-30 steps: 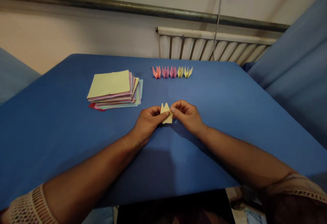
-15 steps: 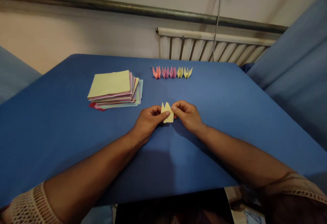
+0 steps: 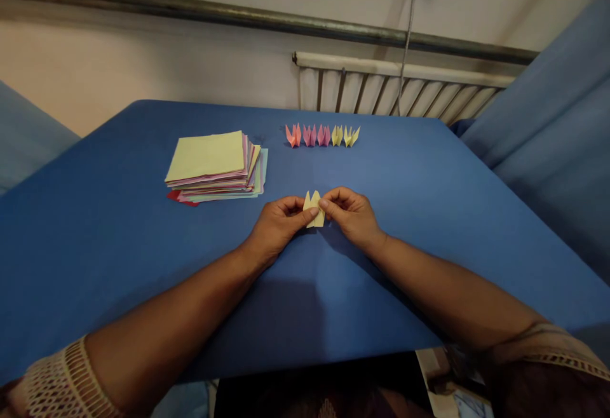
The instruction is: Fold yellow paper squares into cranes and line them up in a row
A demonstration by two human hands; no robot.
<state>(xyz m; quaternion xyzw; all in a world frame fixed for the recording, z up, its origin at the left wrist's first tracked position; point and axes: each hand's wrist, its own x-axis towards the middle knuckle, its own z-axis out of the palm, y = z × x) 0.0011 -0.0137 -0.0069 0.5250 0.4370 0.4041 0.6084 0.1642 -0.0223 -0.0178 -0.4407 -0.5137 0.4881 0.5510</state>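
Between my two hands is a small folded piece of yellow paper, with two points sticking up at its top. My left hand pinches its left side, thumb laid across the front. At the upper right edge, my right hand grips the paper between thumb and fingertips. The fingers behind the paper are partly hidden. Farther back stands a row of folded paper cranes, in orange-pink, purple-pink and pale yellow.
A thick stack of coloured paper sheets, yellow on top, lies left of my hands on the blue table. A red piece pokes out beneath it. Behind the table are a radiator and a pipe. Blue curtain hangs at right.
The two upper points of the yellow paper look slightly shifted, and my right thumb sits a little farther over its edge. Both hands keep their hold. The view has moved very slightly.
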